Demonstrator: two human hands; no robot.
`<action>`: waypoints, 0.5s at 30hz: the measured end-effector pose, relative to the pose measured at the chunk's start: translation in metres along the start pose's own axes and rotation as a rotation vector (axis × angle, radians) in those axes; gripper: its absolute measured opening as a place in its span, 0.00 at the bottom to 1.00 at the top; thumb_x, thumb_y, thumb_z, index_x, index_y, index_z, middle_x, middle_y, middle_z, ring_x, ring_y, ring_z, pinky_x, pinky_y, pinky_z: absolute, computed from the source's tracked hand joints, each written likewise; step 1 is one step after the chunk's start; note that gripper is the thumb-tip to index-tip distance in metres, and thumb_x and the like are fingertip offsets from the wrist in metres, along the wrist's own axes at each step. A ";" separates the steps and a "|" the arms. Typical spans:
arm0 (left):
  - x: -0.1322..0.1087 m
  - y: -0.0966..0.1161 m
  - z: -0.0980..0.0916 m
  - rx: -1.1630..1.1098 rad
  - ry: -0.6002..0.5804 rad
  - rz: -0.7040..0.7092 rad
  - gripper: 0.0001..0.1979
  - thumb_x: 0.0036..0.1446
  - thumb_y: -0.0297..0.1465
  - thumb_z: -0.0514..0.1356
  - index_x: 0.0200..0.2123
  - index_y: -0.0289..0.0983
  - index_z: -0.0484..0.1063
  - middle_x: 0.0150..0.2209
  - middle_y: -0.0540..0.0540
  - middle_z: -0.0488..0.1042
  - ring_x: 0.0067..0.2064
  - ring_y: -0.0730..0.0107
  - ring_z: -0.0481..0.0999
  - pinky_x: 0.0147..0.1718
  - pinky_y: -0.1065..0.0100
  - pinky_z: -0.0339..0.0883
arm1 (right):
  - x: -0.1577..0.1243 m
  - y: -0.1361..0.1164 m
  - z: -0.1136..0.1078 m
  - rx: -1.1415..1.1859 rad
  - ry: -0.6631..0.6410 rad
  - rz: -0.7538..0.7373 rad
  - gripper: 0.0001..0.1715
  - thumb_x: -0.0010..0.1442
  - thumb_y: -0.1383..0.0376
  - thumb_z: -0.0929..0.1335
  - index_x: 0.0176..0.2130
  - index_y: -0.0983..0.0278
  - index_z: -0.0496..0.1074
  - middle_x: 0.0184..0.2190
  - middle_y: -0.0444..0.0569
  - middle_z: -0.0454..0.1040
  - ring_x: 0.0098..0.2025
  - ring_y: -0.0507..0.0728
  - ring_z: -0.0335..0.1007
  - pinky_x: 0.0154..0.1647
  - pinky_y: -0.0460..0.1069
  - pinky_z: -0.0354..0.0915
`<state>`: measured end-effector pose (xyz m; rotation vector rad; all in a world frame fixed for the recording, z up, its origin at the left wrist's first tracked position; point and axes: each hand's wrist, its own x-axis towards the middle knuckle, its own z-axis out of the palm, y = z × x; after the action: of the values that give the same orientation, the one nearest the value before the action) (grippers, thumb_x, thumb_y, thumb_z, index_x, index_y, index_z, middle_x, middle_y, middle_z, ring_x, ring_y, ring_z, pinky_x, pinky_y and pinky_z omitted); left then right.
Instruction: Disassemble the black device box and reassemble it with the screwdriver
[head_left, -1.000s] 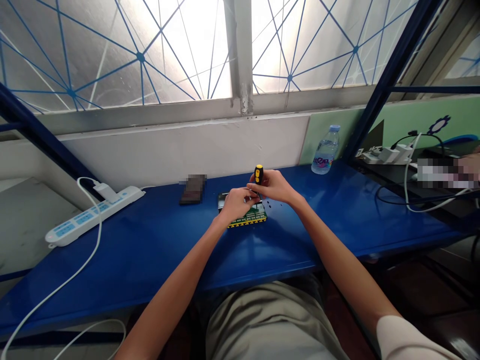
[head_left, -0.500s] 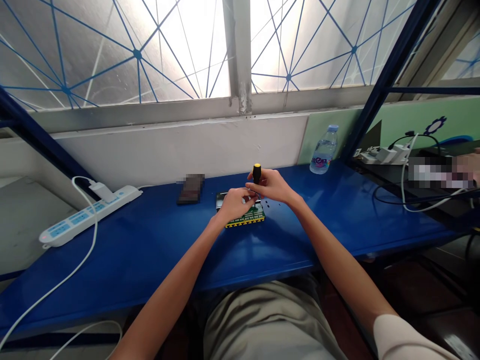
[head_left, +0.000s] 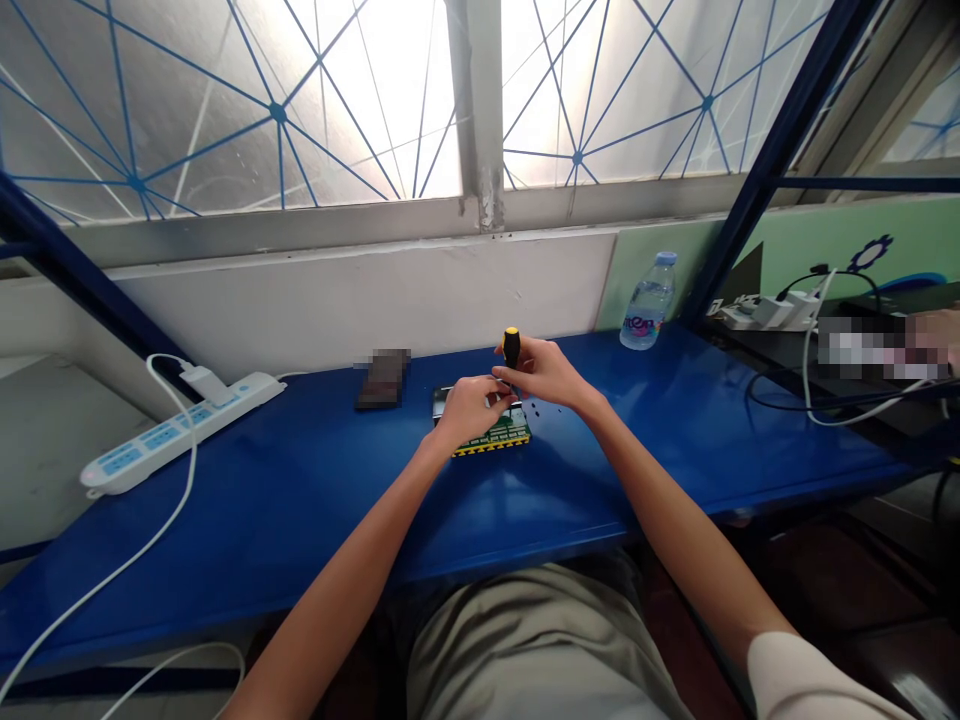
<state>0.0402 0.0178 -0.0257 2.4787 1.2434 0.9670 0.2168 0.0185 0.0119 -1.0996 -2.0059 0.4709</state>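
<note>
My right hand [head_left: 546,372] grips the black and yellow handle of a screwdriver [head_left: 511,346], which stands close to upright. Its tip is hidden behind my fingers. Just below, my left hand [head_left: 472,405] rests across a green circuit board [head_left: 511,428] with a yellow-edged connector strip [head_left: 491,446] along the front. The left fingers are pinched together by the screwdriver's shaft; what is between them is too small to make out. A few tiny dark pieces [head_left: 535,407], perhaps screws, lie on the table right of the board.
On the blue table [head_left: 322,520], a dark phone-like slab [head_left: 382,382] lies behind to the left. A white power strip [head_left: 176,430] with a cable stands farther left. A water bottle [head_left: 648,302] is at the back right. Another person's hand [head_left: 934,335] shows at the right edge.
The screwdriver's handle has shifted very slightly left. Both hands hold nearly the same position over the board.
</note>
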 end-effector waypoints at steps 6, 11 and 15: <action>0.000 0.003 -0.001 -0.053 -0.005 0.034 0.08 0.55 0.24 0.62 0.34 0.37 0.82 0.33 0.48 0.81 0.30 0.69 0.76 0.30 0.71 0.64 | 0.000 0.002 0.000 0.024 0.006 0.007 0.17 0.57 0.58 0.70 0.44 0.64 0.73 0.26 0.44 0.72 0.26 0.52 0.67 0.28 0.47 0.58; 0.000 0.000 0.000 -0.061 -0.001 0.031 0.07 0.56 0.24 0.62 0.34 0.37 0.81 0.33 0.48 0.82 0.31 0.69 0.76 0.31 0.70 0.65 | 0.000 0.001 0.000 0.037 0.005 0.002 0.16 0.57 0.58 0.70 0.43 0.64 0.72 0.26 0.43 0.72 0.26 0.52 0.67 0.28 0.47 0.58; 0.000 -0.003 0.002 -0.057 0.007 0.020 0.05 0.56 0.26 0.64 0.33 0.37 0.81 0.33 0.48 0.82 0.31 0.68 0.77 0.30 0.70 0.64 | -0.001 0.001 -0.001 0.029 0.006 0.006 0.17 0.57 0.58 0.70 0.43 0.64 0.72 0.25 0.43 0.72 0.26 0.52 0.66 0.28 0.47 0.58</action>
<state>0.0396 0.0201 -0.0281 2.4502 1.1790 1.0030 0.2182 0.0187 0.0110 -1.0879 -1.9847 0.4979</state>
